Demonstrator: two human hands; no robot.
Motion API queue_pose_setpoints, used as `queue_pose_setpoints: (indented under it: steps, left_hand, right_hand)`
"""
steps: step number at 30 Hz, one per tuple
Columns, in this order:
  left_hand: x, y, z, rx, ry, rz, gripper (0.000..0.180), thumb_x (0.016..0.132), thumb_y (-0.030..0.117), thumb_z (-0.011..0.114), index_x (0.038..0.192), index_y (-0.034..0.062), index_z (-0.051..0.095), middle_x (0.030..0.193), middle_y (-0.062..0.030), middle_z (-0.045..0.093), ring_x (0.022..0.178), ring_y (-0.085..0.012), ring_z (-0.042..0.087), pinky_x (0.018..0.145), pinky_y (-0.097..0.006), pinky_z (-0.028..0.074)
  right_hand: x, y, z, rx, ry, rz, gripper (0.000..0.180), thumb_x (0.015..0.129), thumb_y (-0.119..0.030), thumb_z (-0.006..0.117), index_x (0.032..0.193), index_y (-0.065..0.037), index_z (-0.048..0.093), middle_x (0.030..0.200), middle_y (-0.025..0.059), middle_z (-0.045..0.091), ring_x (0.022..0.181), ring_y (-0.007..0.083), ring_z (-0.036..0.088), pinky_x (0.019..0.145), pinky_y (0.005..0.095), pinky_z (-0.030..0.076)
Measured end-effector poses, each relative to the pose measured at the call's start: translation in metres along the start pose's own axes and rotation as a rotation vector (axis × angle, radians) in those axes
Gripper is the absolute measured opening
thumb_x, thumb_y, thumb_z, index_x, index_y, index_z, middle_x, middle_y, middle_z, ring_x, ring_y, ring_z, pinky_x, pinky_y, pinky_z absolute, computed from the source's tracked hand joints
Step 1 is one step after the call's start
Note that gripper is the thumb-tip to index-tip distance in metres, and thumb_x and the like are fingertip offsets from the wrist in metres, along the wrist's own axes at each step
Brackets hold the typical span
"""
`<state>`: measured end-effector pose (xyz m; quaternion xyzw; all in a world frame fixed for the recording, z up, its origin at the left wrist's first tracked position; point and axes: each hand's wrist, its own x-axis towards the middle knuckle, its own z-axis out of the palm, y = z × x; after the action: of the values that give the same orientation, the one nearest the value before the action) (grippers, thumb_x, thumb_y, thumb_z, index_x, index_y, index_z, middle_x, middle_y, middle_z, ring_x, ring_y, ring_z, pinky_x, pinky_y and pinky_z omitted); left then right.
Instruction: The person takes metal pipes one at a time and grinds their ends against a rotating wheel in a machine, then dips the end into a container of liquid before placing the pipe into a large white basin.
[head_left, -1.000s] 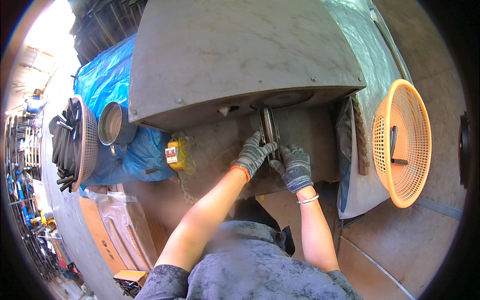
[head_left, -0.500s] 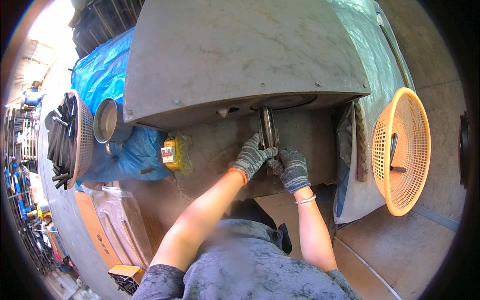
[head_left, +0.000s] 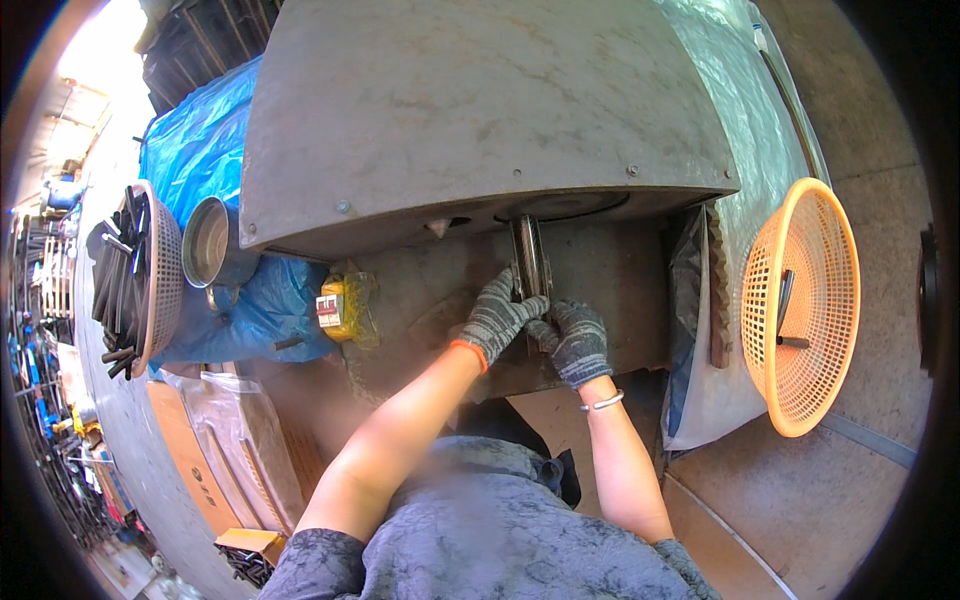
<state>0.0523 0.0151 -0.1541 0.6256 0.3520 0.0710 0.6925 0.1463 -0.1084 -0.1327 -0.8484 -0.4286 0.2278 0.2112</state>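
Observation:
A shiny dark metal rod or tube lies in a narrow guide that juts toward me from under the large grey metal housing. Behind its far end, part of a round disc shows beneath the housing's edge. My left hand, in a grey knit glove, is closed round the near part of the rod from the left, thumb across it. At the rod's near end my right hand, gloved alike, has its fingers pressed together; what they pinch is hidden.
On the right stands an orange plastic basket holding a few dark rods. To the left are a basket full of dark rods, a metal pot, blue plastic sheeting and a yellow wrapped packet. A cardboard box sits lower left.
The view has shifted slightly. Both hands keep the same place at the near end of the rod, with no clear change of grip.

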Motion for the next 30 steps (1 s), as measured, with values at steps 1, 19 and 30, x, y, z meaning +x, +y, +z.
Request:
queue_pose_setpoints:
  steps: [1,19,30]
  left_hand:
    - [0.0,0.001,0.0,0.01,-0.004,-0.013,0.04,0.081,0.013,0.071,0.117,0.0004,0.057,0.105,-0.0124,0.067,0.093,-0.019,0.061,0.087,-0.032,0.048]
    - [0.001,0.0,0.002,-0.02,0.001,-0.008,0.038,0.082,0.011,0.07,0.116,0.0007,0.058,0.103,-0.011,0.067,0.092,-0.0173,0.06,0.084,-0.031,0.049]
    - [0.003,-0.005,0.002,-0.181,-0.016,-0.08,0.033,0.082,0.011,0.07,0.113,0.0037,0.06,0.1,-0.0083,0.066,0.088,-0.0157,0.059,0.081,-0.03,0.05]
  right_hand:
    - [0.0,-0.003,-0.002,0.006,-0.02,0.024,0.035,0.076,-0.038,0.071,0.085,-0.004,0.069,0.086,0.0192,0.065,0.083,0.0374,0.062,0.073,0.0462,0.048]
    - [-0.001,0.003,-0.002,0.136,-0.067,0.085,0.037,0.078,-0.038,0.07,0.09,-0.003,0.07,0.089,0.0204,0.065,0.086,0.0389,0.061,0.075,0.0467,0.048]
    - [-0.001,-0.009,-0.012,0.14,-0.073,0.055,0.034,0.078,-0.034,0.072,0.089,-0.002,0.07,0.09,0.0206,0.065,0.087,0.0386,0.061,0.075,0.0448,0.049]
